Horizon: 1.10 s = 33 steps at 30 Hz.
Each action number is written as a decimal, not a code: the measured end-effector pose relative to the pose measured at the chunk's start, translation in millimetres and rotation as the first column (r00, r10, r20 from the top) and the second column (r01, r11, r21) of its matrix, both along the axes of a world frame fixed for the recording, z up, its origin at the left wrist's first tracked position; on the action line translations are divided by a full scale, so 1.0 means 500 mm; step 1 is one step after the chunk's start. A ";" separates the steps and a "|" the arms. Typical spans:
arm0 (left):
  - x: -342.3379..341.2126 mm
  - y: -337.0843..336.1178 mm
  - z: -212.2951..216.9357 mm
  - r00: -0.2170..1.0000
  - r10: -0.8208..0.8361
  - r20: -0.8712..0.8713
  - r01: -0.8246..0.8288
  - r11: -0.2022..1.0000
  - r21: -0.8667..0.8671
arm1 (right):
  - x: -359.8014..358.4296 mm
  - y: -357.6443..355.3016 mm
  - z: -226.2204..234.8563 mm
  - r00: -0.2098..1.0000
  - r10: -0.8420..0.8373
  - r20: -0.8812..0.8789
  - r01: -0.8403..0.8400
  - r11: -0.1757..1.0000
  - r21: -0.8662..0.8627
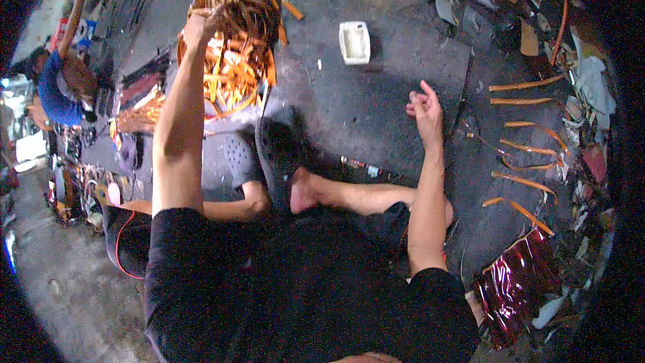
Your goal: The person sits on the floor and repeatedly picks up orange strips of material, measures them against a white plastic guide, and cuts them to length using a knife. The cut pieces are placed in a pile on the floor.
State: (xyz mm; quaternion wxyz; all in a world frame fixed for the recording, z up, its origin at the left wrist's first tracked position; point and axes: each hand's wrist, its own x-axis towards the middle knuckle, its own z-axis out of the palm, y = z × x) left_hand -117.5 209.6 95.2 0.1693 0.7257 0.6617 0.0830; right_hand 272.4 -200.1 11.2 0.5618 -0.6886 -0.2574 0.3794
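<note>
- Left hand [199, 27] reaching far forward, fingers [209, 19] curled into the tangled heap of thin orange strips [238, 33]; closed about some strips there, as far as the view tells, though the grip itself sits half hidden among them.
- Right hand [424, 106] raised above the dark grey floor [376, 107], fingers [415, 99] loosely bunched; whether anything thin is pinched in them cannot be told.
- Best, by judgement: take few strips at once, draw them along their length, not sideways, lest the tangle drag with them.
- Heap lying ahead, left of centre, just beyond the dark perforated clogs [269, 151] and bare feet [304, 191].
- Small white rectangular tray [354, 42] right of the heap, apart from it.
- Single curved orange strips laid in a row [524, 154] well off to the right; sheet of shiny red foil [514, 282] below them.
- Another person in a blue top [57, 91] at the far left.
</note>
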 end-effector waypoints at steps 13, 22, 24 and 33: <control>0.024 -0.108 0.376 0.866 -0.451 0.216 0.369 0.868 0.333 | -0.024 0.021 0.063 0.984 0.090 0.153 -0.089 0.996 -0.013; 0.285 -0.421 0.356 0.406 -0.849 0.339 0.914 0.377 -0.151 | -0.208 0.136 0.382 0.799 0.411 0.438 -0.535 0.819 0.209; 0.286 -0.406 0.268 0.486 -0.768 0.416 0.873 0.445 -0.200 | -0.168 0.112 0.352 0.779 0.591 0.209 -0.615 0.785 0.075; 0.285 -0.346 -0.091 0.598 -0.184 0.780 0.795 0.262 -0.547 | 0.128 0.034 0.180 0.814 0.404 0.418 -0.293 0.906 -0.305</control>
